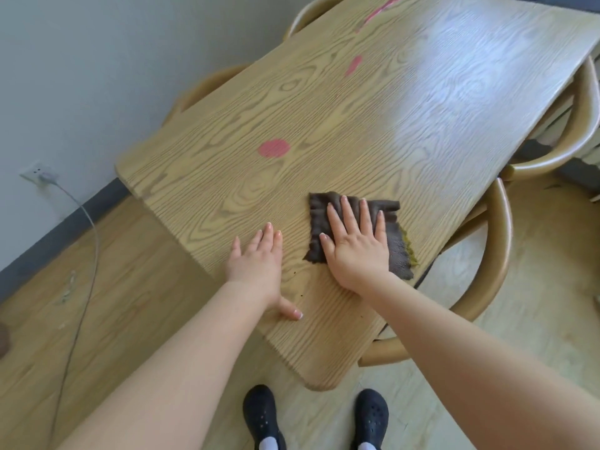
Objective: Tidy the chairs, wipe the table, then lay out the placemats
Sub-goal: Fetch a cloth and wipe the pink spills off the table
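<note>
A long light-wood table runs away from me. A dark brown cloth with a yellow-green underside lies flat near the table's near right edge. My right hand presses flat on the cloth, fingers spread. My left hand rests flat on the bare tabletop just left of the cloth, holding nothing. Pink marks sit on the wood: a round one at the middle left, a smaller one farther off, a streak at the far end. No placemats are in view.
Curved wooden chairs are tucked in on the right and on the left by the wall. A wall outlet has a cable trailing over the wood floor at left. My black shoes stand at the table's end.
</note>
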